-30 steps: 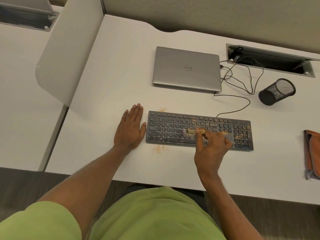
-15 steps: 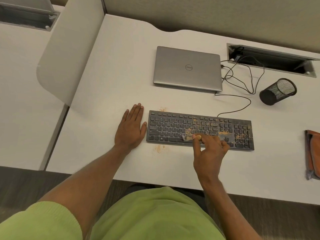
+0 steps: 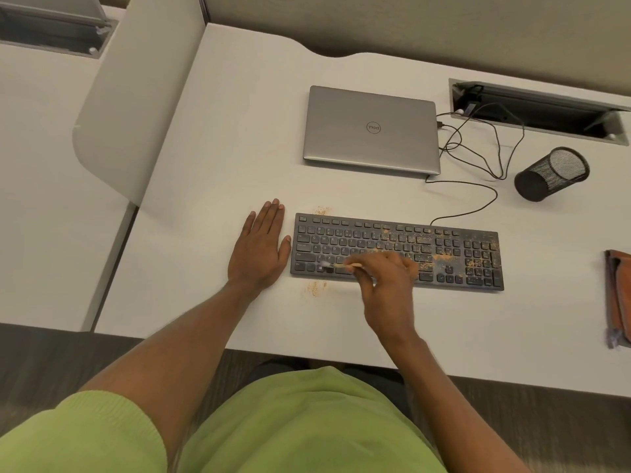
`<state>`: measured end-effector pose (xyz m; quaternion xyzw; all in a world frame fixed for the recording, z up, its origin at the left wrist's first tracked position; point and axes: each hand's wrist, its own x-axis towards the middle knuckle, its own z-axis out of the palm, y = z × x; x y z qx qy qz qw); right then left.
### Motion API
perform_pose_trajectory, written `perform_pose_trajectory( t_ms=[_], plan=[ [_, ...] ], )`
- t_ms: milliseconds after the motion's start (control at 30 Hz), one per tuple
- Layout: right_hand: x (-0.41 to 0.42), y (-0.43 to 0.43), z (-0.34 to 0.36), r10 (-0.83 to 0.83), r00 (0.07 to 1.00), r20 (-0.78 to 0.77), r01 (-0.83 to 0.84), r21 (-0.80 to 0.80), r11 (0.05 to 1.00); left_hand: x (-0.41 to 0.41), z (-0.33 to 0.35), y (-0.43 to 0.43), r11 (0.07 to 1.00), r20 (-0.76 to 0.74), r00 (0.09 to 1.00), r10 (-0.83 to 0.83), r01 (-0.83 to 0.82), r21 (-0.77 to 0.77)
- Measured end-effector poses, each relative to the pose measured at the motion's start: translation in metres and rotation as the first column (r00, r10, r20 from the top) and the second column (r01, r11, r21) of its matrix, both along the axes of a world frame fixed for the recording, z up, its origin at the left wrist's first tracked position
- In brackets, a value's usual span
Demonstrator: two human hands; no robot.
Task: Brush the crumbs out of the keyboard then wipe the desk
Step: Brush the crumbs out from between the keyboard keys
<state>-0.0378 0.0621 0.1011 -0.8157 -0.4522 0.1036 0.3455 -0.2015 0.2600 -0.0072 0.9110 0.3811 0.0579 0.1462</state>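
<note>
A black keyboard [image 3: 454,247] lies across the white desk [image 3: 211,138], with orange-brown crumbs [image 3: 442,257] strewn over its middle and right keys. My right hand [image 3: 387,288] grips a small brush [image 3: 341,265] with a wooden handle. Its pale bristles rest on the bottom key row near the keyboard's left end. My left hand [image 3: 261,247] lies flat on the desk, fingers together, thumb against the keyboard's left edge. Small crumb piles sit on the desk behind the keyboard's left corner [image 3: 321,210] and in front of it [image 3: 316,287].
A closed silver laptop [image 3: 370,129] lies behind the keyboard, with cables [image 3: 478,155] running to an open cable tray [image 3: 539,110]. A black mesh pen cup [image 3: 551,174] lies tipped on its side at the right. An orange cloth [image 3: 619,295] sits at the right edge. A divider panel [image 3: 136,97] stands left.
My right hand has swept the brush leftward and down along the keys, from the keyboard's middle to its lower left rows. My left hand has stayed put.
</note>
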Motion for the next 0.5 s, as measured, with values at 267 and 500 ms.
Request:
perform_pose_trajectory(
  t_ms=[267, 500],
  plan=[
    [0.017, -0.043, 0.012, -0.29, 0.935, 0.202, 0.296, 0.003, 0.955, 0.0, -0.001, 0.001, 1.0, -0.003, 1.0, -0.002, 0.002, -0.001],
    [-0.007, -0.026, 0.006, -0.273, 0.953, -0.132, 0.287, 0.104, 0.952, 0.0, 0.001, 0.0, 1.0, 0.009, 1.0, -0.004, 0.004, -0.003]
  ],
)
